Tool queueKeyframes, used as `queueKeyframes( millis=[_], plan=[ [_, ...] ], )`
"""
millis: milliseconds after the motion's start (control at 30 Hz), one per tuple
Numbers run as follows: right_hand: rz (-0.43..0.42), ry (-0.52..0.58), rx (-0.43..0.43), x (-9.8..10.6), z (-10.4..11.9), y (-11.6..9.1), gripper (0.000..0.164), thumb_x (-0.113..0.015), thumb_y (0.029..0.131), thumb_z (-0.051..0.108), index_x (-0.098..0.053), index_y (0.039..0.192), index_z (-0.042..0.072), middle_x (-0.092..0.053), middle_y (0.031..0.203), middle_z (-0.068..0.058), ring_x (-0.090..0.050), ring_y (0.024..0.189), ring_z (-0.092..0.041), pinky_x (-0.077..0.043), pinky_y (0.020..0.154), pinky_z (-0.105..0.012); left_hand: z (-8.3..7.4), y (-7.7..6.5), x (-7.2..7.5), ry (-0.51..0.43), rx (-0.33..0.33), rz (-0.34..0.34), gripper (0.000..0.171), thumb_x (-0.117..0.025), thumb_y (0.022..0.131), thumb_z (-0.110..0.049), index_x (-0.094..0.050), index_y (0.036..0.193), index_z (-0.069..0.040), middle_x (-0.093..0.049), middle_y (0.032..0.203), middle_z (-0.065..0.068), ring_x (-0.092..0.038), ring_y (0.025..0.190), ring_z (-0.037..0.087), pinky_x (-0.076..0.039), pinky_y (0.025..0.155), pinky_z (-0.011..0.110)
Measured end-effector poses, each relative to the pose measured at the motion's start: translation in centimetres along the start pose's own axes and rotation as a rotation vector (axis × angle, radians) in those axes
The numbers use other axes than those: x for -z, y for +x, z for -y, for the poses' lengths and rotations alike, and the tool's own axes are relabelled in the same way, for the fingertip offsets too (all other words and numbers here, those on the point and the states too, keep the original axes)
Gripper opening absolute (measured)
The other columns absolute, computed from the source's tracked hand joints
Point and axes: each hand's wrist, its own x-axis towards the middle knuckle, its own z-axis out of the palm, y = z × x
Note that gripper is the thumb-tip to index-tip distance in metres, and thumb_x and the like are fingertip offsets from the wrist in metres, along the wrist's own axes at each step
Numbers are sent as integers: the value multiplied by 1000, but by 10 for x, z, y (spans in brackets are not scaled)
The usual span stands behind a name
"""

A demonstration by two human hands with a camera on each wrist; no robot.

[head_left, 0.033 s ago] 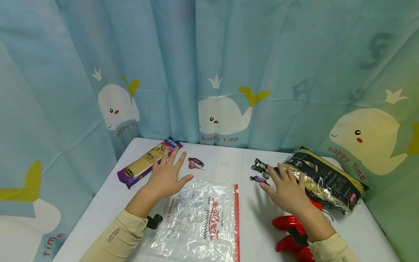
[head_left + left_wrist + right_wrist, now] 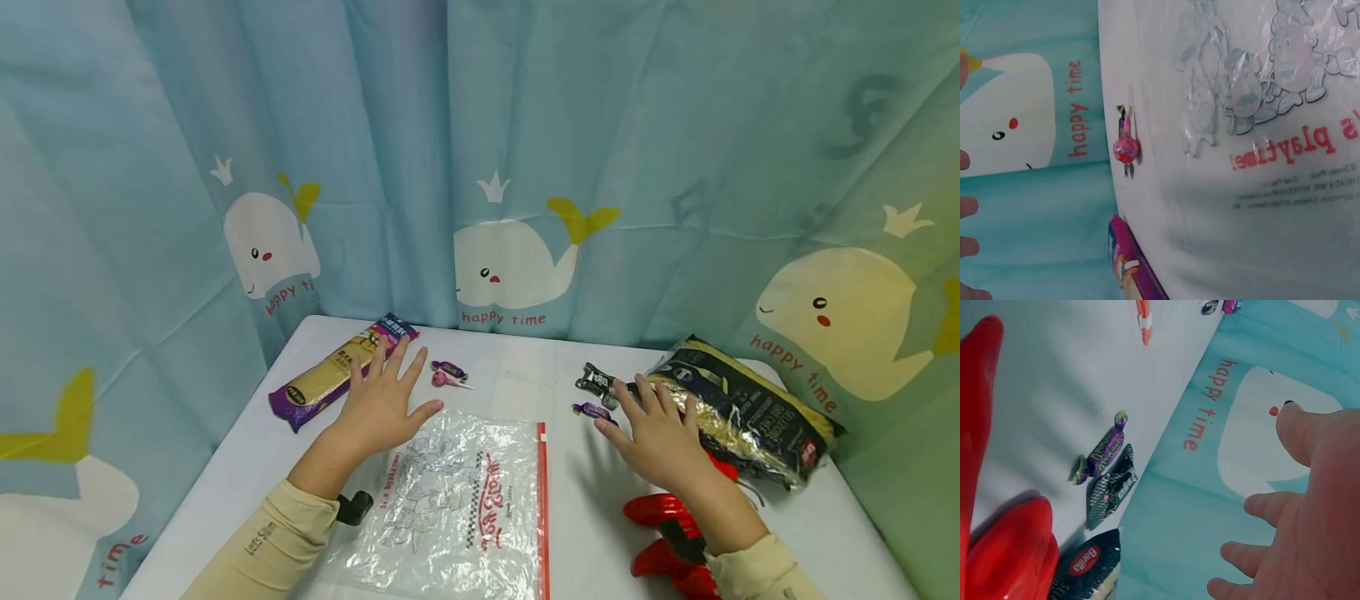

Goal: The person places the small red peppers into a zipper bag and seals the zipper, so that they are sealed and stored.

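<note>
A clear zip bag [image 2: 442, 517] lies on the worktop [image 2: 517, 383], left of glossy red objects [image 2: 658, 509]. Well apart, fingers spread, the left hand [image 2: 382, 410] hovers near a noodle packet [image 2: 321, 383], the right hand [image 2: 660, 437] by a pasta bag [image 2: 750, 408]. Between those lie a lollipop [image 2: 442, 379] and wrapped sweets [image 2: 597, 382]; behind hangs a curtain [image 2: 510, 108].

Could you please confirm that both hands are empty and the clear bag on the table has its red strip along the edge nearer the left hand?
Not quite: the head view shows the red strip of the clear bag along the edge nearer the right hand, not the left hand. The rest stands: both hands are empty.
</note>
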Motion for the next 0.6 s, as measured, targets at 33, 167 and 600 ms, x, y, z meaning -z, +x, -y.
queueKeyframes(
  millis=[33,167,600],
  plan=[
    [-2,-1,0,-1,0,0,84,-43,99,65,-28,158,8,-15,161,-29,-7,145,-55,12,107,-73,0,0,-1,-5,-3,2,83,-46,96,-67,-24,161,-18,-9,167,15,2,151,45,-4,108,76],
    [1,0,-3,-4,-1,-6,82,-44,99,64,-29,158,9,-16,161,-28,-7,145,-54,7,107,-74,-7,-5,-6,3,-34,32,82,-47,97,-65,-28,160,-16,-17,165,17,-5,151,45,-9,110,73],
    [19,-41,57,-19,21,-41,67,-60,98,45,-44,151,7,-26,159,-26,-14,145,-54,6,108,-73,-84,-67,-62,72,-431,335,55,-55,94,-65,-61,111,-13,-61,87,-2,-62,74,16,-51,61,36]
  ],
)
